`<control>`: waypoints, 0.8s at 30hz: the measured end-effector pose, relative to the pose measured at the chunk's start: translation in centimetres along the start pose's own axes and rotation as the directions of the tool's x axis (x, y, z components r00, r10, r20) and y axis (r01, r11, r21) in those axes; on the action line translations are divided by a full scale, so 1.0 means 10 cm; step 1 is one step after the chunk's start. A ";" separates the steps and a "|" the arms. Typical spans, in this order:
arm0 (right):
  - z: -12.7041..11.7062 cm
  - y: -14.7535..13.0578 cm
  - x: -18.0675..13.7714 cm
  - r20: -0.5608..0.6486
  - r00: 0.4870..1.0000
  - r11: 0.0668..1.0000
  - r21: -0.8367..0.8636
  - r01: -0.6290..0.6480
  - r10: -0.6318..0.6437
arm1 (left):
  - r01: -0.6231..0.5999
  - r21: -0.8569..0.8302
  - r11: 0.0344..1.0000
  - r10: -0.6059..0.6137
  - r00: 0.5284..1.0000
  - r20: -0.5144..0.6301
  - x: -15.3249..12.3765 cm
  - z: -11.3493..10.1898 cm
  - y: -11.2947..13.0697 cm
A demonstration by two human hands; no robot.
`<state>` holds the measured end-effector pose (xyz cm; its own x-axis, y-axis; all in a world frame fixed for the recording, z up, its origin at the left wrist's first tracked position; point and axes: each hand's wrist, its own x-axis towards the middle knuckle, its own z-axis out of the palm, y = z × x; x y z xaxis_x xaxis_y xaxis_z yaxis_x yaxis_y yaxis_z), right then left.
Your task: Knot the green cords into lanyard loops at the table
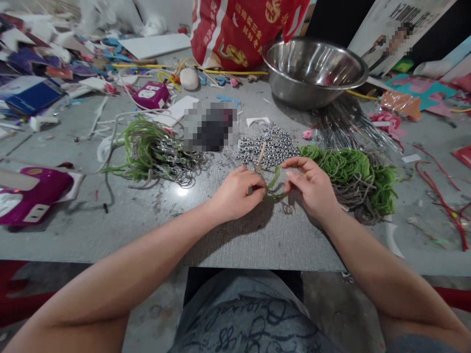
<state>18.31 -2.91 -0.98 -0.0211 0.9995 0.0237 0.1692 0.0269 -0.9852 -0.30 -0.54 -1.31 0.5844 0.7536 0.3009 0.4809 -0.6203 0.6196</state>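
Note:
My left hand is closed, thumb against fingers, pinching a green cord. My right hand faces it with the thumb and fingertips drawn together on the other side of the same cord, which bends in a small loop between them. A thin wooden stick rises just beyond my left fingertips; whether that hand grips it I cannot tell. Behind both hands lies a spread of shiny silver beads. To the right of my right hand is a heap of green and grey cords.
A bundle of green cords with metal pieces lies on the left. Farther off are a steel bowl, a red bag and purple boxes. Paper scraps pile up at the back left. Red cords lie right.

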 end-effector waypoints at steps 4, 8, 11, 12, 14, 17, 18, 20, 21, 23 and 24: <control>0.02 0.01 -0.09 0.222 0.890 0.783 -0.423 0.456 -0.398 | 0.082 -0.130 0.988 -0.079 0.997 0.025 0.01 -0.03 0.00; 0.05 0.05 -0.08 0.385 0.813 0.638 -0.504 0.581 -0.436 | 0.124 -0.189 0.974 -0.114 0.992 0.062 0.02 -0.06 0.02; 0.07 0.07 -0.06 0.344 0.844 0.643 -0.548 0.536 -0.411 | 0.123 -0.190 0.974 -0.113 0.992 0.063 0.02 -0.06 0.03; 0.07 0.06 -0.06 0.336 0.855 0.646 -0.561 0.518 -0.394 | 0.117 -0.180 0.977 -0.107 0.992 0.065 0.02 -0.06 0.03; 0.07 0.04 -0.07 0.327 0.871 0.652 -0.577 0.492 -0.368 | 0.097 -0.160 0.982 -0.087 0.994 0.069 0.02 -0.05 0.01; 0.08 0.02 -0.08 0.323 0.872 0.668 -0.560 0.490 -0.368 | 0.059 -0.128 0.990 -0.051 0.997 0.064 0.01 -0.03 -0.01; 0.08 0.01 -0.08 0.321 0.870 0.675 -0.549 0.493 -0.374 | 0.048 -0.117 0.992 -0.041 0.997 0.062 0.01 -0.02 -0.02; 0.08 0.02 -0.07 0.314 0.874 0.691 -0.535 0.486 -0.372 | 0.034 -0.104 0.994 -0.028 0.997 0.065 0.01 -0.01 -0.04; 0.08 0.02 -0.07 0.309 0.878 0.700 -0.532 0.477 -0.364 | 0.033 -0.107 0.994 -0.026 0.997 0.067 0.01 0.00 -0.04; 0.09 0.03 -0.06 0.305 0.890 0.714 -0.533 0.455 -0.340 | 0.043 -0.124 0.991 -0.036 0.998 0.055 0.00 0.00 -0.04; 0.09 0.03 -0.06 0.307 0.893 0.717 -0.534 0.448 -0.329 | 0.052 -0.131 0.990 -0.046 0.998 0.045 0.00 -0.01 -0.03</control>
<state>17.50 -3.52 -1.41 -0.3770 0.8787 0.2928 0.6384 0.4756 -0.6052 -0.46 -0.32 -1.45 0.5905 0.7708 0.2391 0.4206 -0.5468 0.7239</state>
